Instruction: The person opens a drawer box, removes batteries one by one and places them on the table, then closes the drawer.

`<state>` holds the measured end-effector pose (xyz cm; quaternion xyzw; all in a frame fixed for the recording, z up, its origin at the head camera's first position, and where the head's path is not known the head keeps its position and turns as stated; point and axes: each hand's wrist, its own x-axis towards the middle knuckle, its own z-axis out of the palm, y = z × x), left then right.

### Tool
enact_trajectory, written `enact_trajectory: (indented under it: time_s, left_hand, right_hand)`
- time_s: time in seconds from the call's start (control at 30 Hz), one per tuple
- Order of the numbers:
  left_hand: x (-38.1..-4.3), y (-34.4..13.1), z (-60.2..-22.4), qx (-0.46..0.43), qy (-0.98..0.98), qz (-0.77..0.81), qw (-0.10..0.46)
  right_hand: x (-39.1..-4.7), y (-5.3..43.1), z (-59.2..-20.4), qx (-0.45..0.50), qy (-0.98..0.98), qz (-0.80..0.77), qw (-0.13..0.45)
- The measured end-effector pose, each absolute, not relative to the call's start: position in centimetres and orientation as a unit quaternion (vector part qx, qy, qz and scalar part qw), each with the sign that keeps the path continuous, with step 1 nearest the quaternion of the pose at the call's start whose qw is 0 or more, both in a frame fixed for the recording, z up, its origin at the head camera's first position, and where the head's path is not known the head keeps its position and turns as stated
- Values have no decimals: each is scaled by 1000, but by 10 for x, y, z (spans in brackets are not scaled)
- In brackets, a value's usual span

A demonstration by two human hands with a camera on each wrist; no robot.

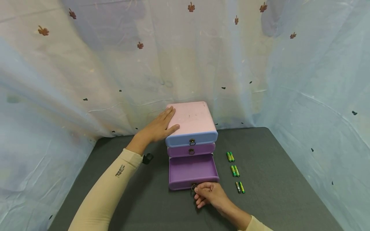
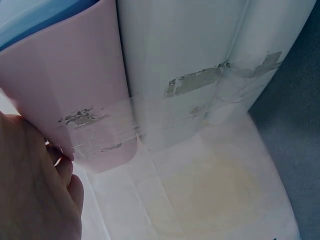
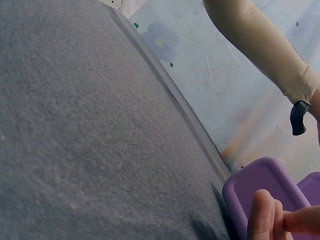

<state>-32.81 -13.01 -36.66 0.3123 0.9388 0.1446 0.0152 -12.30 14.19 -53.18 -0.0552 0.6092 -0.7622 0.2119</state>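
Observation:
A small drawer unit with a pink top (image 1: 192,117) stands on the dark table. Its blue top drawer (image 1: 190,139) and purple middle drawer (image 1: 176,151) are pushed in, while the purple bottom drawer (image 1: 192,168) is pulled out and bare inside. On the left edge of the pink top rests my left hand (image 1: 159,126), fingers straight; the left wrist view shows it against the pink side (image 2: 65,85). My right hand (image 1: 212,195) pinches the ring pull (image 1: 194,186) of the bottom drawer between thumb and finger. In the right wrist view, fingers meet in front of the purple drawer front (image 3: 260,185).
Right of the unit, green batteries lie in three pairs, one far pair (image 1: 230,156), one middle pair (image 1: 235,171) and one near pair (image 1: 240,187). A pale patterned curtain (image 1: 190,64) hangs behind and beside the dark grey table (image 1: 271,179).

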Motion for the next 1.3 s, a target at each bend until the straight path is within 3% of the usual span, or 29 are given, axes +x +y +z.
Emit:
enact_trajectory:
  time_s: [1.3]
  left_hand:
    - [-326, -129, -363, 312, 938, 147, 14]
  right_hand:
    - [-161, 139, -534, -38, 623, -757, 196]
